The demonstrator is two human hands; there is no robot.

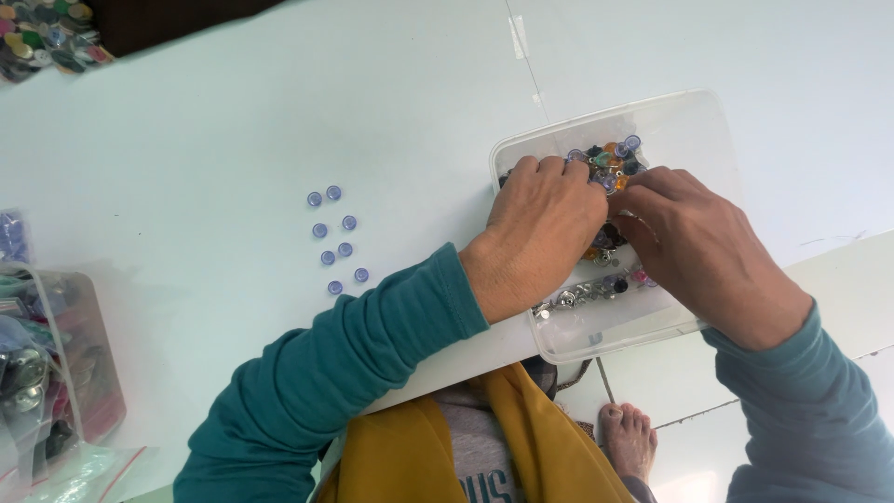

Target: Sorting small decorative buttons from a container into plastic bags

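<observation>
A clear plastic tray [694, 121] sits at the table's near edge, partly overhanging it, and holds a heap of small multicoloured buttons [613, 160]. Both hands are inside it. My left hand [545, 233] rests knuckles up over the heap, fingers curled down among the buttons. My right hand [694, 247] lies beside it, its fingertips pinched close to the left hand's fingers. What the fingers hold is hidden. Several small blue buttons [336, 238] lie in a loose group on the white table [233, 121], to the left of the tray.
A clear bag and container of mixed buttons [42, 363] stands at the left edge. Another pile of coloured buttons [47, 37] shows at the top left corner. My bare foot [629, 438] is on the tiled floor below the table.
</observation>
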